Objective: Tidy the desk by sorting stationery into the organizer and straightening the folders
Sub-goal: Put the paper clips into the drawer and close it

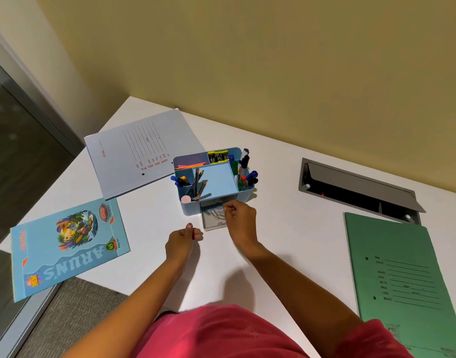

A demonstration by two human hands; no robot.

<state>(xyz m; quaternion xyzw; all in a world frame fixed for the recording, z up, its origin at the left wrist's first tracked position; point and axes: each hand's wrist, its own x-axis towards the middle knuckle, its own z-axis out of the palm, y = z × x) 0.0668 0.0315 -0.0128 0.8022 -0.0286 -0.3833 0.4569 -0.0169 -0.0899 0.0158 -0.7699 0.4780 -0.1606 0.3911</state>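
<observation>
A white desk (286, 228) set against a tan wall (273, 60), seen from above, with a blue organizer (216, 180) at its middle holding pencils (197, 184) at the left and markers (243, 171) at the right. A small clear drawer (212, 224) stands pulled out from its front, paper clips (216, 215) faintly visible inside. The right hand (241, 220) hangs over the drawer, fingertips pinched together; whether a clip sits between them is too small to make out. The left hand (181, 240) rests on the desk just beside the drawer's front corner, fingers curled under the thumb, nothing showing in it. A pale grey folder (141, 153) lies askew behind the organizer to the left; a green folder (402, 275) lies well apart at the right, cut off at the frame's lower corner. A blue notebook (67, 244) overhangs the desk's left edge. A grey cable hatch (356, 187) stands open near the wall, its inside dark.
</observation>
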